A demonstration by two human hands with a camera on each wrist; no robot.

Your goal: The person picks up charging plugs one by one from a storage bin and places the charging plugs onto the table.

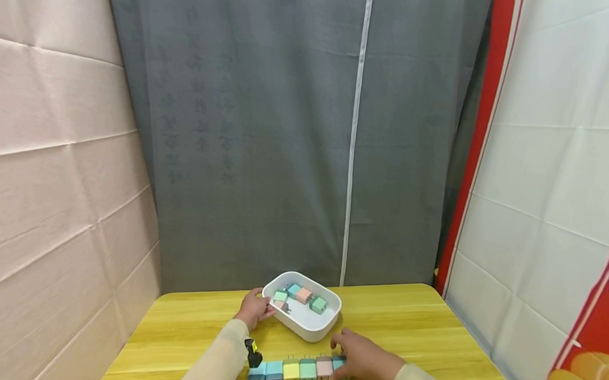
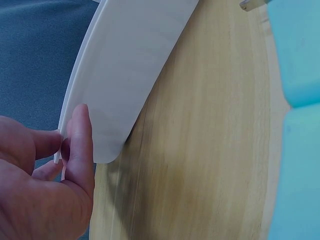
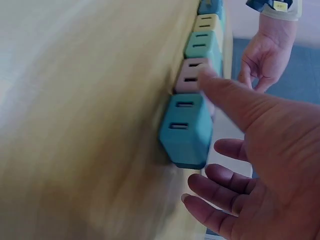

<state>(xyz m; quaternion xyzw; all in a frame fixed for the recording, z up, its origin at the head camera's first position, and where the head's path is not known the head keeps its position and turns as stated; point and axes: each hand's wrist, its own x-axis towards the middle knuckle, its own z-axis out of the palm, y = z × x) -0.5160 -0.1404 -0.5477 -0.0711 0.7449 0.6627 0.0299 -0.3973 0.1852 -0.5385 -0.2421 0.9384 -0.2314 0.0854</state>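
My left hand point(image 1: 254, 308) pinches the left rim of a white plastic bin point(image 1: 306, 329), thumb on one side of the wall and fingers on the other. Inside the bin lie several small charger plugs, among them a green plug point(image 1: 318, 305) and a peach plug point(image 1: 303, 295). A row of plugs stands side by side nearer to me: blue, yellow point(image 1: 291, 372), green point(image 1: 308, 371), pink point(image 1: 324, 369) and teal point(image 3: 186, 131). At the row's right end is my right hand point(image 1: 366, 357), thumb and fingers spread around the teal plug without gripping it.
The yellow wood-grain table point(image 1: 411, 319) carries everything. A grey curtain point(image 1: 265, 154) hangs behind its far edge, with pale cloth walls on the left and right. A black wrist camera point(image 1: 253, 353) on the left sleeve overlaps the row's left end.
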